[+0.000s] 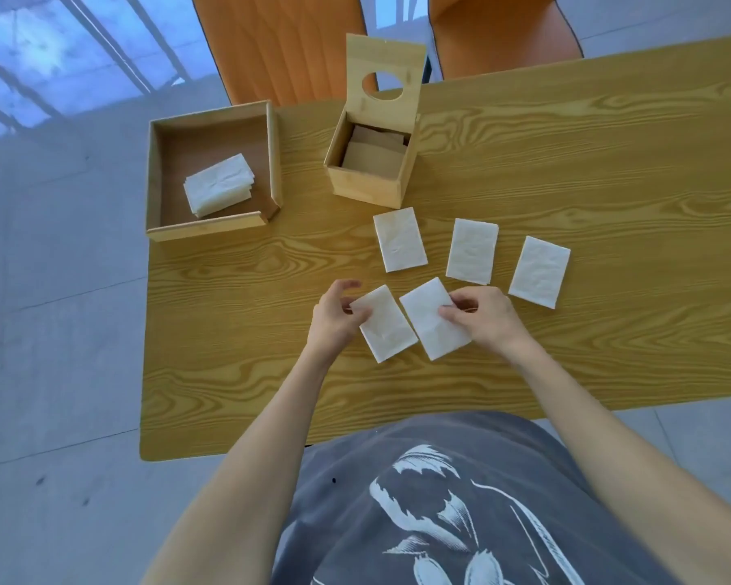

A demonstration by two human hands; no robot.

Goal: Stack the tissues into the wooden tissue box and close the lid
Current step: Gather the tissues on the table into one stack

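Flatly, crinkled rectangular tissues [399, 245] on woodgrain table [566, 171]

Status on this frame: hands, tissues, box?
Left hand and right hand each pinching a tissue on the table. Wooden tissue box open, lid up. Path clear.

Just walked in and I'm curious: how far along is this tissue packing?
Early to midway. The wooden box stands with its lid up and some tissues already inside. The left hand and right hand each touch a tissue on the table. Three more lie loose, and a stack waits in the tray. The lid is not yet closed.
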